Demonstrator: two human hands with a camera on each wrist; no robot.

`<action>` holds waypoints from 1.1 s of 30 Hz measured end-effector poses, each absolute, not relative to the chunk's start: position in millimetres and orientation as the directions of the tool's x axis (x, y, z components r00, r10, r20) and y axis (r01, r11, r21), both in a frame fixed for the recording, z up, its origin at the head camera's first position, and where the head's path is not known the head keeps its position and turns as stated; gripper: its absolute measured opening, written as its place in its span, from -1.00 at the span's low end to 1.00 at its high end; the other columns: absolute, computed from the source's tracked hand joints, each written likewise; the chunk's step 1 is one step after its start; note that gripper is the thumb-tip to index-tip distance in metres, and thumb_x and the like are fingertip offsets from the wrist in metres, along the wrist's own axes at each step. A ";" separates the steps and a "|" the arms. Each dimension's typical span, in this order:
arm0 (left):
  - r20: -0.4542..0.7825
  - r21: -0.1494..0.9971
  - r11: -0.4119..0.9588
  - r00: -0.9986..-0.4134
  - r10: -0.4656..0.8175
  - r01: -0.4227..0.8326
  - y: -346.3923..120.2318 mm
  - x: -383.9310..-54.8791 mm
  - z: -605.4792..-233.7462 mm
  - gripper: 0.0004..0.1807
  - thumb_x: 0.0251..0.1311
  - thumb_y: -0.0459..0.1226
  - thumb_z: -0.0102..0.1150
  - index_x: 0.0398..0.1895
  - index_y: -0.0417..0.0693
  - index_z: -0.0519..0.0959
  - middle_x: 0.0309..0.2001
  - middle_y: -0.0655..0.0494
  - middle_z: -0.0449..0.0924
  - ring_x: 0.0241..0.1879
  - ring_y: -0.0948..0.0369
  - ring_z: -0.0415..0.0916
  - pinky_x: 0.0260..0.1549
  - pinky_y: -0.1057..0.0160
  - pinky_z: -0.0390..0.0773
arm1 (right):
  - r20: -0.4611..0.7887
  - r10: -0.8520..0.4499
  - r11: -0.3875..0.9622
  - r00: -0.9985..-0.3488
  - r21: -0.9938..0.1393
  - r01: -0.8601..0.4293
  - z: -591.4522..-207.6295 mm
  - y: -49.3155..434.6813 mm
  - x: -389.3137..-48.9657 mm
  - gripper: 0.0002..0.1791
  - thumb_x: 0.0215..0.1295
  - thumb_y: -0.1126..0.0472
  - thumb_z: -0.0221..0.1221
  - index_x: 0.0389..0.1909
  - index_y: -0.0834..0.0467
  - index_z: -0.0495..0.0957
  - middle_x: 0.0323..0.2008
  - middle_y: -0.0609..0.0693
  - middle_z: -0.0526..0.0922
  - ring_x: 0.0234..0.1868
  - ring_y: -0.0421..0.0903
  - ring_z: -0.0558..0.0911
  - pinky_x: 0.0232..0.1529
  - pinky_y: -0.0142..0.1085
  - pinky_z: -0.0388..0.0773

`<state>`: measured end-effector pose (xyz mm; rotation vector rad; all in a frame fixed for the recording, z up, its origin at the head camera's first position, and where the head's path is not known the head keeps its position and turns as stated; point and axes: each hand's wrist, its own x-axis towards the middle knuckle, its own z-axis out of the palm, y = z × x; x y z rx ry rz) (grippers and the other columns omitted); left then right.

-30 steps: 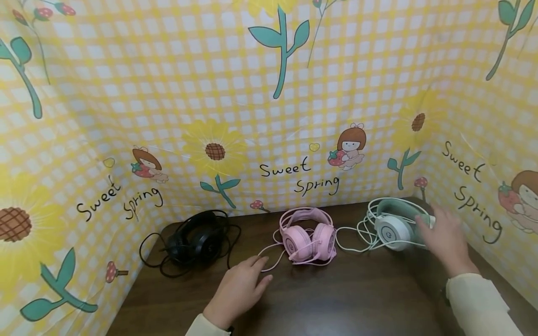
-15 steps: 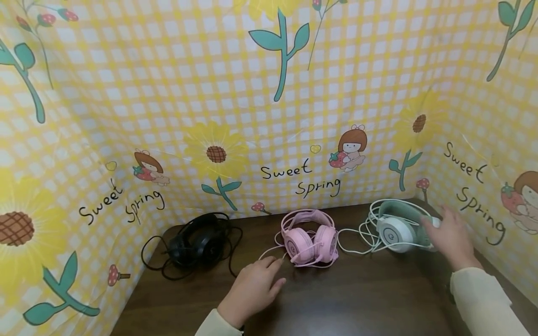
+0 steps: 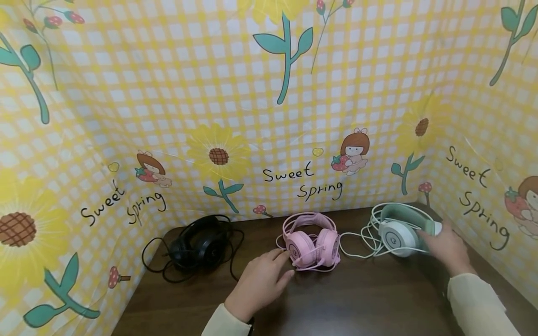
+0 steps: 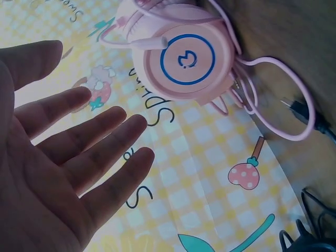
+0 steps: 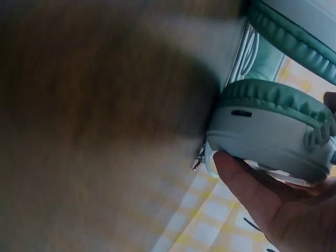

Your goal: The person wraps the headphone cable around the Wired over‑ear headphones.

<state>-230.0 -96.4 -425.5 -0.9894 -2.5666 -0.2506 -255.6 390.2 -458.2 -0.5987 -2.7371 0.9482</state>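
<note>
Pink headphones (image 3: 308, 247) stand on the brown table, their cable looped about them. My left hand (image 3: 262, 280) is just left of them; the left wrist view shows its fingers (image 4: 113, 173) straight and spread, apart from the pink ear cup (image 4: 186, 58). To the right are white headphones (image 3: 395, 240) with green padding, wound with their white cable. My right hand (image 3: 449, 249) grips their right ear cup (image 5: 268, 134); in the right wrist view the thumb lies along the cup's outer side, and the other fingers are partly hidden behind it.
Black headphones (image 3: 197, 247) with a loose cable lie at the left on the table (image 3: 336, 298). A yellow checked cloth (image 3: 294, 130) with printed flowers rises behind and on both sides. A black cable plug (image 4: 299, 109) lies near the pink cable.
My left hand has moved right, closer to the pink headphones. My right hand has stayed around the white headphones' right ear cup, shifting slightly. The head view has tilted a little.
</note>
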 end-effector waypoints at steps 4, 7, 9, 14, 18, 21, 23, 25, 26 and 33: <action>0.441 0.061 0.735 -0.679 0.587 0.676 -93.8 -235.6 -422.9 -0.57 0.28 -0.01 0.19 0.10 -0.04 0.59 -0.01 0.02 0.60 -0.10 0.11 0.60 -0.24 0.05 0.62 | 0.042 0.458 0.689 -0.888 -0.647 0.325 -460.3 390.2 -254.9 -0.03 0.34 -0.16 0.02 0.41 0.48 -0.13 0.13 0.62 0.18 0.06 0.55 0.28 -0.07 0.32 0.30; 0.450 0.092 0.743 -0.693 0.563 0.663 -94.3 -238.7 -420.4 -0.56 0.28 0.01 0.19 0.11 -0.03 0.58 -0.01 0.03 0.60 -0.11 0.12 0.60 -0.26 0.06 0.62 | 0.063 0.473 0.680 -0.879 -0.660 0.319 -461.5 391.0 -254.6 -0.15 0.40 -0.10 -0.04 0.39 0.48 -0.05 0.16 0.61 0.18 0.08 0.56 0.27 -0.04 0.34 0.27; 0.447 0.115 0.749 -0.708 0.547 0.652 -95.3 -240.7 -418.6 -0.54 0.28 0.00 0.19 0.14 -0.02 0.56 0.01 0.04 0.59 -0.08 0.13 0.60 -0.25 0.06 0.62 | 0.078 0.485 0.675 -0.871 -0.666 0.316 -461.7 391.3 -254.3 -0.20 0.42 -0.09 -0.07 0.37 0.48 0.00 0.17 0.60 0.19 0.10 0.56 0.25 -0.02 0.35 0.25; 0.441 0.165 0.763 -0.739 0.509 0.625 -97.7 -244.6 -414.1 -0.51 0.28 0.01 0.18 0.20 -0.02 0.54 0.10 0.00 0.56 0.01 0.11 0.57 -0.17 0.03 0.60 | 0.102 0.494 0.665 -0.863 -0.683 0.301 -459.5 386.8 -252.0 -0.25 0.43 -0.09 -0.10 0.34 0.45 0.06 0.19 0.58 0.21 0.12 0.56 0.25 -0.02 0.35 0.23; 0.441 0.179 0.766 -0.746 0.499 0.618 -98.3 -248.7 -414.4 -0.49 0.28 0.01 0.17 0.20 -0.06 0.53 0.11 -0.03 0.55 0.02 0.09 0.56 -0.14 0.02 0.59 | 0.132 0.470 0.686 -0.873 -0.677 0.267 -455.2 378.3 -249.8 -0.22 0.43 -0.10 -0.08 0.39 0.42 0.04 0.21 0.57 0.21 0.12 0.57 0.24 -0.03 0.36 0.22; 0.433 0.190 0.766 -0.753 0.496 0.614 -96.9 -250.6 -415.9 -0.47 0.28 0.02 0.18 0.21 -0.06 0.52 0.11 -0.03 0.55 0.01 0.09 0.57 -0.13 0.02 0.59 | 0.142 0.445 0.695 -0.884 -0.677 0.241 -451.2 371.7 -249.3 -0.15 0.43 -0.15 -0.10 0.46 0.39 -0.06 0.25 0.57 0.17 0.14 0.59 0.20 -0.02 0.38 0.21; 0.423 0.197 0.769 -0.761 0.492 0.608 -96.2 -251.5 -416.9 -0.45 0.27 0.05 0.18 0.22 -0.05 0.52 0.11 -0.02 0.55 0.02 0.09 0.57 -0.13 0.02 0.58 | 0.151 0.429 0.701 -0.891 -0.678 0.223 -447.4 367.6 -250.1 -0.13 0.44 -0.17 -0.13 0.48 0.37 -0.12 0.28 0.57 0.13 0.16 0.61 0.18 0.01 0.39 0.19; 0.410 0.206 0.776 -0.772 0.485 0.597 -95.8 -251.7 -417.6 -0.44 0.26 0.07 0.17 0.23 -0.03 0.52 0.13 -0.01 0.55 0.03 0.09 0.56 -0.10 0.01 0.57 | 0.163 0.418 0.700 -0.894 -0.684 0.203 -443.0 363.6 -251.0 -0.14 0.44 -0.18 -0.14 0.49 0.34 -0.11 0.28 0.56 0.15 0.16 0.59 0.20 -0.01 0.37 0.21; 0.403 0.211 0.778 -0.778 0.482 0.591 -95.9 -251.9 -418.1 -0.43 0.26 0.08 0.17 0.23 -0.03 0.52 0.13 0.00 0.54 0.04 0.09 0.55 -0.09 0.01 0.57 | 0.173 0.412 0.701 -0.894 -0.687 0.190 -440.7 361.4 -251.3 -0.15 0.44 -0.19 -0.14 0.48 0.32 -0.07 0.27 0.54 0.18 0.15 0.57 0.23 -0.04 0.36 0.24; 0.371 0.242 0.794 -0.810 0.455 0.557 -97.0 -250.0 -422.2 -0.21 0.18 0.35 -0.02 0.31 0.06 0.46 0.16 0.04 0.53 0.07 0.08 0.53 -0.05 -0.01 0.54 | 0.236 0.361 0.709 -0.902 -0.698 0.100 -425.4 343.2 -248.9 -0.24 0.45 -0.19 -0.13 0.44 0.27 0.09 0.13 0.46 0.34 -0.02 0.40 0.35 -0.20 0.23 0.32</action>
